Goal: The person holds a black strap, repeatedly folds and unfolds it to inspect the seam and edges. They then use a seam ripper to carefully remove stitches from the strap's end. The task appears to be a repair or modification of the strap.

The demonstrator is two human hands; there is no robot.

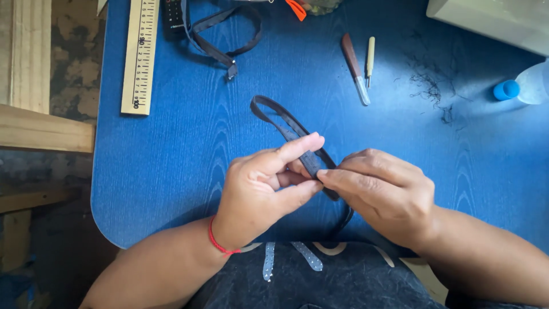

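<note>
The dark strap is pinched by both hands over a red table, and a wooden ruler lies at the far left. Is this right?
Not quite: the table is blue, not red. The head view shows both the left hand and the right hand pinching the dark strap, and the wooden ruler lies at the far left.

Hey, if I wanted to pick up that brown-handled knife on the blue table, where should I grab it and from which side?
Grip the brown-handled knife by its brown handle, the far half, coming straight down from above. It lies flat on the blue table with the pale blade end pointing toward you, and a slim cream-handled tool lies close on its right, so closing across the handle's far end probably avoids both.
</note>
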